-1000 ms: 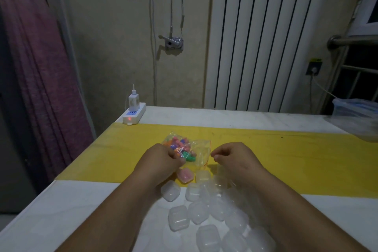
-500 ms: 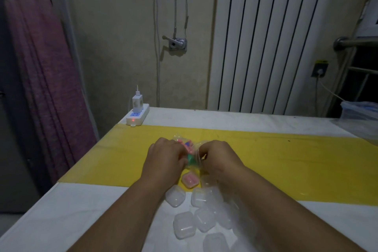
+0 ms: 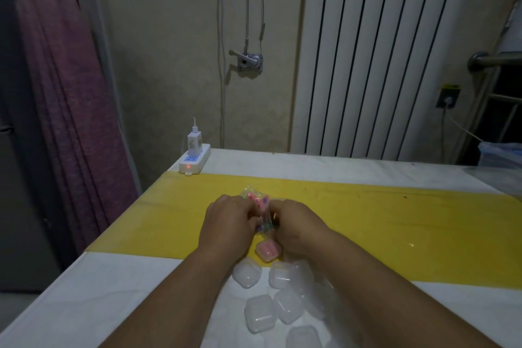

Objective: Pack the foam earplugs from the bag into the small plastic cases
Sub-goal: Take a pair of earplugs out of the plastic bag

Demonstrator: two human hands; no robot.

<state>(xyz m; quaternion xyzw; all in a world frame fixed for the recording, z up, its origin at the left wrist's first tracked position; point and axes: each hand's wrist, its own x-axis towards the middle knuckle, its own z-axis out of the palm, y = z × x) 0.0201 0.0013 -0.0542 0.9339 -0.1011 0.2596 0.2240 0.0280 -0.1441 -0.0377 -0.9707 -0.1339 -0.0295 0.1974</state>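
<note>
A clear plastic bag [image 3: 258,202] of coloured foam earplugs is held upright over the yellow strip [image 3: 381,223] of the table. My left hand [image 3: 227,224] grips its left side and my right hand [image 3: 296,227] grips its right side, fingertips nearly touching. Just below the hands lies a small case with pink earplugs inside [image 3: 268,251]. Several clear small plastic cases [image 3: 260,315] lie scattered on the white tabletop between my forearms; some are partly hidden by my right arm.
A white power strip [image 3: 195,162] with a charger and a red light sits at the table's far left corner. A clear plastic container [image 3: 501,158] stands at the far right edge. A radiator and wall stand behind; a purple curtain hangs at left.
My right hand has moved left onto the bag, and both hands have lifted and bunched it between them. The view has shifted slightly lower and closer.
</note>
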